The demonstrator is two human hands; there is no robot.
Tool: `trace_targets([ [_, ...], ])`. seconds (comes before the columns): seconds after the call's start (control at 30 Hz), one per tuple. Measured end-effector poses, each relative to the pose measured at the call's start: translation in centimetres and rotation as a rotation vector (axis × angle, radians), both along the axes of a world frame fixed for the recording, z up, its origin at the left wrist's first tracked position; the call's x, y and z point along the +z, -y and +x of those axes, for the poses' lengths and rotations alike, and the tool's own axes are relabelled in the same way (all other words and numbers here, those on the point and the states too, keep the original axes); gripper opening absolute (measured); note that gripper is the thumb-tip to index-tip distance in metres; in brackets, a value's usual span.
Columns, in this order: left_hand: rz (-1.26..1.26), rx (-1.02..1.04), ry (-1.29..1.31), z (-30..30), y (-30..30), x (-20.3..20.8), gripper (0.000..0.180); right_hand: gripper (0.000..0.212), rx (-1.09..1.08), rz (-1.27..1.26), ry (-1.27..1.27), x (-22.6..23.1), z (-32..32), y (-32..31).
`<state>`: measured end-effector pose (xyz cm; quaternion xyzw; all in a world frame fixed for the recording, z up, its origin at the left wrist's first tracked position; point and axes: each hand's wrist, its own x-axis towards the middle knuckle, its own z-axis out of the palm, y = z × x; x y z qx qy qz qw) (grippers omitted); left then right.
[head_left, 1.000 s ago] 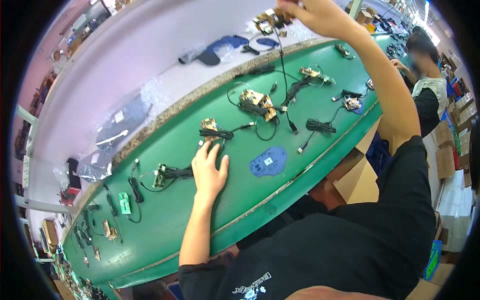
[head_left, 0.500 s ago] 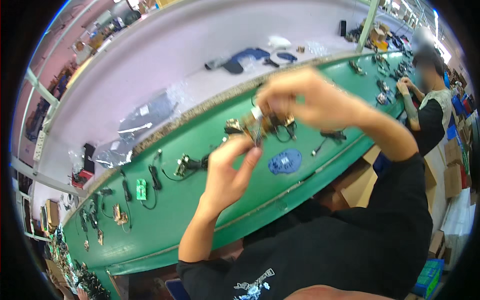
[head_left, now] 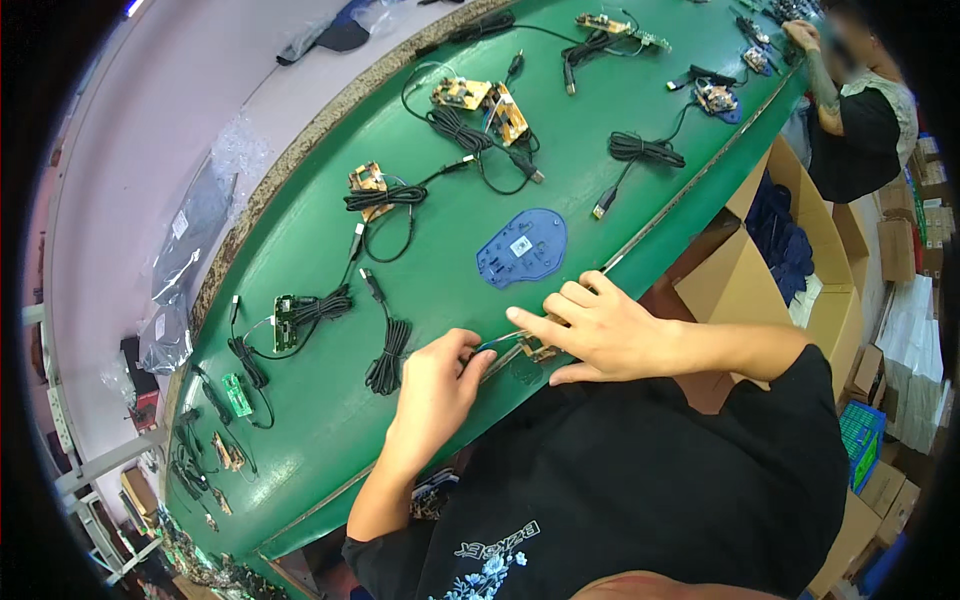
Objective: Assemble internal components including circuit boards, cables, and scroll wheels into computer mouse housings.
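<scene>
At the table's near edge, my left hand [head_left: 436,388] pinches thin coloured wires [head_left: 496,342] between thumb and fingers. The wires run to a small tan circuit board [head_left: 538,349], which my right hand [head_left: 612,332] grips, partly covering it. My right index finger stretches toward the wires. Just beyond my hands lies a blue oval plastic base [head_left: 523,248] with a pale square label. A coiled black cable [head_left: 388,357] rests to the left of it. Farther back, two tan circuit boards [head_left: 506,113] lie with a bundled black cable.
More boards with coiled cables, such as a dark green board [head_left: 285,324], lie along the green table [head_left: 440,250]. Another cable bundle [head_left: 646,150] sits to the right. Clear plastic bags [head_left: 180,250] lie beyond the ledge. An open cardboard box [head_left: 735,290] stands at right; a co-worker [head_left: 860,110] works farther off.
Both hands have come down and nearer to me, from above the boards to the table's front edge. The view has tilted lower. The blue base remains on the table.
</scene>
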<state>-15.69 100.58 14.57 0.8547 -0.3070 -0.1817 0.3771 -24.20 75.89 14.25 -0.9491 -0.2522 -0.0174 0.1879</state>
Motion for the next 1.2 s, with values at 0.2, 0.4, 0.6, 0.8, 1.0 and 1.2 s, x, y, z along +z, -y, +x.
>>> trace_targets([
  [0.2, -0.23, -0.073, -0.54, 1.6, -1.8, 1.1, 0.02, 0.063, 0.29, -0.109, 0.091, -0.4, 2.4, 1.7],
  [0.4, -0.317, 0.223, -0.149, 1.7, 0.3, -0.1, 0.021, 0.065, 0.405, 0.317, -0.267, 4.7, 4.5, 2.0],
  [0.6, -0.282, 0.22, 0.05, 3.9, 3.9, -1.6, 0.016, 0.036, 0.057, 0.711, -0.033, 0.0, 11.6, 2.5],
  [0.8, -0.149, 0.141, 0.155, 4.3, 4.7, -2.4, 0.013, 0.025, -0.09, 0.863, -0.113, -4.0, 12.6, 2.4],
  [1.0, -0.103, -0.076, 0.464, 4.6, 4.6, -3.0, 0.022, 0.026, -0.032, 0.833, -0.03, -4.3, 12.6, 2.4],
  [1.2, 0.24, -0.394, 0.644, 4.6, 3.5, -1.1, 0.037, 0.029, -0.02, 0.824, -0.047, -4.2, 12.4, 2.3],
])
